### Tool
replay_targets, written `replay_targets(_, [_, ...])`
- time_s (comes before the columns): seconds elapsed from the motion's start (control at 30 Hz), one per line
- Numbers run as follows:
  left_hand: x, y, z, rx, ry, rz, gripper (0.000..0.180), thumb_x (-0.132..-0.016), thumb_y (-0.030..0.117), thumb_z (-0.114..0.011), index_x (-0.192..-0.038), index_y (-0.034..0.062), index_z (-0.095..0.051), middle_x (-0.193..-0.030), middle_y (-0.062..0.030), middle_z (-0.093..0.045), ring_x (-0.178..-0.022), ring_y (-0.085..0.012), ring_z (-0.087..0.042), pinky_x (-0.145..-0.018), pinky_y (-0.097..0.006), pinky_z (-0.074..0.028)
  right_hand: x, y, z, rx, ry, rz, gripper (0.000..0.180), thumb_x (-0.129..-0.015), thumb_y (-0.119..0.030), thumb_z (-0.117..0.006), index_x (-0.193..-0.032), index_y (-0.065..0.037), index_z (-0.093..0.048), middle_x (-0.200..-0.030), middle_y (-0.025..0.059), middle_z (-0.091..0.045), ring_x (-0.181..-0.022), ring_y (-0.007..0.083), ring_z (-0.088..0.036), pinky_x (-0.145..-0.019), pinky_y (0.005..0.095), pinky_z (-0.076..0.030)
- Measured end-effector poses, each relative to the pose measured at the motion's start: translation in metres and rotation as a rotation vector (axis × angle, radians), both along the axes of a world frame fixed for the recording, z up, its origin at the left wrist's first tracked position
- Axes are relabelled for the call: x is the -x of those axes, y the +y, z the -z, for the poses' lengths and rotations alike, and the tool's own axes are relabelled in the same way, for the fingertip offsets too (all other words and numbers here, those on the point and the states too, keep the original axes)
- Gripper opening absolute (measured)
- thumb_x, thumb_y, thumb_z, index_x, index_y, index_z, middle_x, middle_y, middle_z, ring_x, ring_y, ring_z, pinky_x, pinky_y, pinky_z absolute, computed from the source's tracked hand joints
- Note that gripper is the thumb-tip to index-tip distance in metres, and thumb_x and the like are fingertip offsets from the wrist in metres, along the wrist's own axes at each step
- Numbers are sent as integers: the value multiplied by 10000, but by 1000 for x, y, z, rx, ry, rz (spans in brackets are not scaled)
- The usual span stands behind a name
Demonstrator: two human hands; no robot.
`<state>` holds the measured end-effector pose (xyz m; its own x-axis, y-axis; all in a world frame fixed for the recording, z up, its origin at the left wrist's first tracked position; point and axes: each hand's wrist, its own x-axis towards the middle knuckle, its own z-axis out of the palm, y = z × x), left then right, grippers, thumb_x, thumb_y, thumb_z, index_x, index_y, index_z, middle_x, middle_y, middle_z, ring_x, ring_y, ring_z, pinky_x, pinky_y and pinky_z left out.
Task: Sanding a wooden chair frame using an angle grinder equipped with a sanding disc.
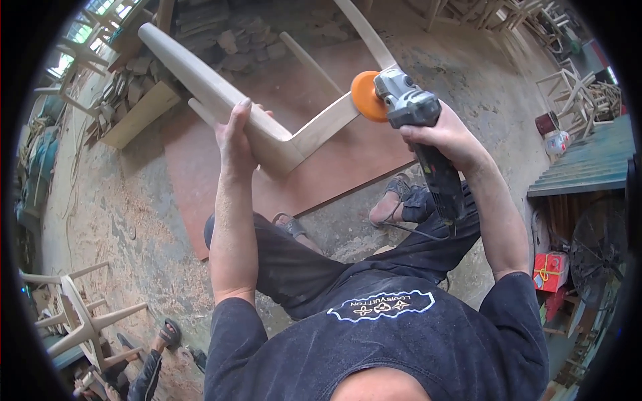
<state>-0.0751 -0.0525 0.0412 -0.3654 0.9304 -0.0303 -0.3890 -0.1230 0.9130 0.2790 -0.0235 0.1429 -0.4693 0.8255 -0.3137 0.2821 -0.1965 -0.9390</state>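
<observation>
My left hand [235, 134] is wrapped round one leg of a pale wooden chair frame [328, 127], close to where the leg meets a crosspiece. The frame is tilted, with several legs pointing away from me. In my right hand [445, 137] is an angle grinder [418, 107], gripped round its body behind the grey head. Its orange disc [369, 96] is at the frame's far right corner, against or very near the wood; I cannot tell which. The grinder's black rear body hangs down over my right thigh, and a cord runs from it.
A reddish-brown board [348, 174] lies on the dusty floor under the frame. Wood offcuts [234, 47] are piled beyond it. More chair frames stand at lower left [83, 324] and far right. A green corrugated bench [585, 160] is at right. Another person's sandalled foot [170, 332] shows at lower left.
</observation>
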Motion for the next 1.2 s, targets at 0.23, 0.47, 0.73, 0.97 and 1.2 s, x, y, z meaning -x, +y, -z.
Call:
replay_targets(0.23, [-8, 2, -6, -1, 20, -14, 623, -867, 367, -740, -1287, -10, -477, -1016, -167, -632, -930, -289, -699, -808, -443, -603, 47, -57, -8, -138, -156, -329, 675, -731, -120, -920, -1265, -14, -521, -1148, 88, -673, -1103, 141, -629, -974, 330, -509])
replay_targets(0.47, [-1, -2, -7, -4, 44, -21, 612, -866, 366, -736, -1263, -30, -490, -1025, -174, -628, -915, -288, -704, -782, -433, -609, 15, -30, -2, -152, -111, -76, 623, -749, -151, -901, -1257, -16, -566, -1075, 61, -675, -972, 146, -650, -898, 321, -541])
replay_targets(0.73, [-5, 2, -1, -13, 58, 24, 601, -878, 356, -727, -1273, -29, -487, -1022, -171, -625, -911, -292, -703, -783, -436, -609, 22, -46, 13, -301, -17, -117, 608, -752, -199, -894, -1219, -6, -557, -1005, 91, -699, -939, 198, -685, -890, 352, -550])
replay_targets(0.97, [-1, -4, -3, -23, -2, -23, 506, -865, 316, -740, -1191, 1, -513, -968, -155, -630, -860, -283, -702, -754, -423, -605, 30, -60, 3, -258, -119, -250, 653, -733, -154, -920, -1235, -18, -525, -1075, 104, -701, -1037, 203, -684, -928, 364, -541])
replay_targets(1.2, [3, 2, -1, -13, 66, 17, 602, -875, 367, -721, -1258, -35, -489, -1028, -174, -625, -936, -295, -694, -775, -438, -607, -23, -20, 19, 4, 15, 88, 590, -758, -182, -897, -1227, -23, -577, -1034, 81, -669, -932, 158, -659, -841, 322, -564])
